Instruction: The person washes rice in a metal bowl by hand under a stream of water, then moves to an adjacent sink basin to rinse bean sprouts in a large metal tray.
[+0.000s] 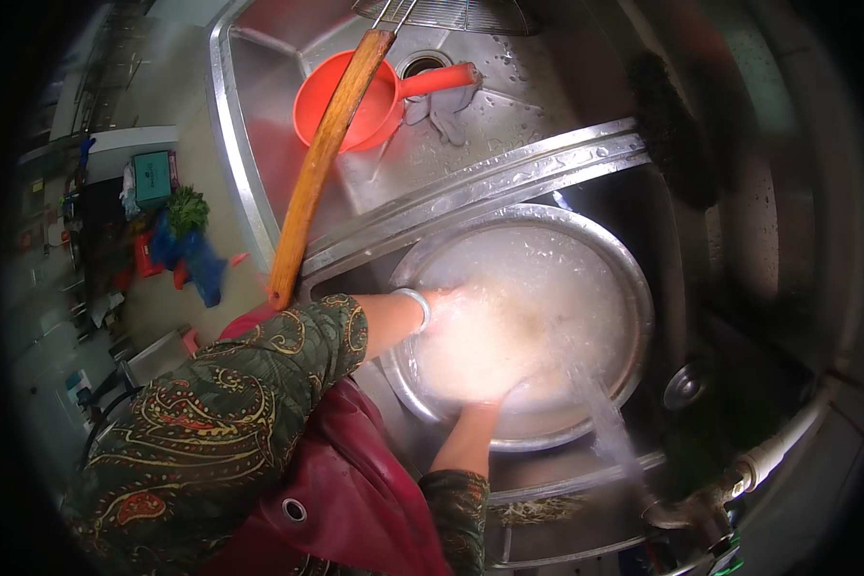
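Note:
A wide round metal basin holds cloudy whitish water, with bubbles on its surface. My left hand dips into the water from the left, a pale bangle round its wrist. From the near side my right hand is also sunk in. Between the two lies a pale, blurred mass; what it is cannot be made out. Both hands' fingers are hidden by water and glare. A stream of water runs from a metal tap into the basin.
The basin stands in one bay of a steel sink. Beyond the divider, the other bay holds a red plastic dipper and a grey cloth or glove by the drain. The wooden handle of a wire skimmer crosses that bay.

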Tool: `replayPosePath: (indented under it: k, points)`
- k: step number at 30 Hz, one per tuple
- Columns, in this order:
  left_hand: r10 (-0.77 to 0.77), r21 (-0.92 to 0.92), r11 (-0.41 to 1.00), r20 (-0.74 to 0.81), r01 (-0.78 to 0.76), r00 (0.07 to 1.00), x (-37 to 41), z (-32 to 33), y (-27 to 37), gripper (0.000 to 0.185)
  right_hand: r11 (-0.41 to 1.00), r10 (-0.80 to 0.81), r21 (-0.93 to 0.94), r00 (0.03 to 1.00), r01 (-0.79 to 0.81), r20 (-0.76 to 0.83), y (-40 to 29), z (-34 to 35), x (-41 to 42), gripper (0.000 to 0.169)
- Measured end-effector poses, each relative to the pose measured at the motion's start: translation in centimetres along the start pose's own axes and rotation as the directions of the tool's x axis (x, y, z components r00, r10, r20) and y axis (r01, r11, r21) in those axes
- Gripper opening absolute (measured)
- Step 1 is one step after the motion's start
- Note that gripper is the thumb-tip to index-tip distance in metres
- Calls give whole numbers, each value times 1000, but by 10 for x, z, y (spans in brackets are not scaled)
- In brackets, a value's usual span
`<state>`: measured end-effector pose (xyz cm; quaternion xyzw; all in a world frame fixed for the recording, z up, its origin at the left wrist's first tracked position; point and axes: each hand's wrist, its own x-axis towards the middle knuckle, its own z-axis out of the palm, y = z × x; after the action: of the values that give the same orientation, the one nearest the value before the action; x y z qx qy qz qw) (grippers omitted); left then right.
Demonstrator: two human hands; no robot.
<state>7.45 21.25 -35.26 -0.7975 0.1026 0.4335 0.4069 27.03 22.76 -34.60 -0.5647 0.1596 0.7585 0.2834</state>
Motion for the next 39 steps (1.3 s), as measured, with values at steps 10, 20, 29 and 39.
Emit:
replayPosePath:
  k: [10,20,29,39]
  points:
    - [-384,982,182,115,-47,916,10,-30,-45,80,-205,-825,-832,366,515,430,38,62,-65,58]
    - [-270,967,210,198,-143,942,-14,-38,-90,83,-140,-735,-784,466,605,492,23,61,-55,63]
    - [-440,-160,-896,450,-414,777,-59,7,-127,76,-658,-550,-646,339,386,763,-103,-17,-20,52]
    - [4,289,-935,586,-205,810,-12,95,-80,67,610,-312,-788,940,86,-139,-135,-52,30,61]
